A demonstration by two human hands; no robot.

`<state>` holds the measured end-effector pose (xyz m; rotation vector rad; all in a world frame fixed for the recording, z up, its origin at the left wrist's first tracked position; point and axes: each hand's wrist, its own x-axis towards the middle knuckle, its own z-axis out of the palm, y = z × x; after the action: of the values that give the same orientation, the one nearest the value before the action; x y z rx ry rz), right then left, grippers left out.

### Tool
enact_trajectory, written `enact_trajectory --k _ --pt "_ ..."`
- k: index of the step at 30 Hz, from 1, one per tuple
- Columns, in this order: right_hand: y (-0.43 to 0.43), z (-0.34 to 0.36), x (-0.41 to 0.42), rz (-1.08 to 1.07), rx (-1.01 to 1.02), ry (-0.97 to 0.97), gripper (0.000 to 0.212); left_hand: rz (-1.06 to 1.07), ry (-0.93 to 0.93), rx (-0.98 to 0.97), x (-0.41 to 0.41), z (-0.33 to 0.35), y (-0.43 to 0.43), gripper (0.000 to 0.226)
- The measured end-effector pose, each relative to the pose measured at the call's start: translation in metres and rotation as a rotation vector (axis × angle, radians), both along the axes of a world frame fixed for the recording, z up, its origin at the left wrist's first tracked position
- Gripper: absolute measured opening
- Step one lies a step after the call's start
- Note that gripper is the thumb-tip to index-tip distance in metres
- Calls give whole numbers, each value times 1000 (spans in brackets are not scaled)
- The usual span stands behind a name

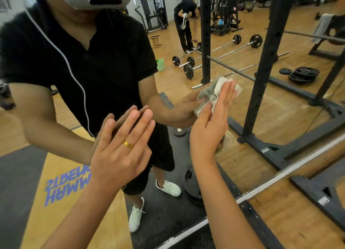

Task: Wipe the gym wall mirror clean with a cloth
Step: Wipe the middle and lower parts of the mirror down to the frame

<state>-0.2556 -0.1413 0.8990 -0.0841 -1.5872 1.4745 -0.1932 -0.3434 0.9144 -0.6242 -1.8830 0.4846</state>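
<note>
The wall mirror (280, 121) fills most of the view and shows my reflection in black clothes. My right hand (212, 121) presses a crumpled pale grey-white cloth (214, 91) flat against the glass with straight fingers. My left hand (123, 148), wearing a gold ring, rests flat on the mirror at lower left, fingers straight and together. Each hand meets its own reflection at the glass.
The mirror's white lower frame (261, 189) runs diagonally above the wooden floor. A black rack base (317, 196) stands on the floor at right. Reflected are a power rack, barbells, weight plates, a green bucket (160, 64) and another person bending over.
</note>
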Motion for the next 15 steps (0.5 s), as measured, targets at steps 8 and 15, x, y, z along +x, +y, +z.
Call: enact_trajectory --k 8,15 --pt "-55 -76 37 99 162 -39 52 -11 -23 14 0 4 2 58" --pt "-44 -60 36 146 81 -70 56 -85 -125 98 6 10 10 54"
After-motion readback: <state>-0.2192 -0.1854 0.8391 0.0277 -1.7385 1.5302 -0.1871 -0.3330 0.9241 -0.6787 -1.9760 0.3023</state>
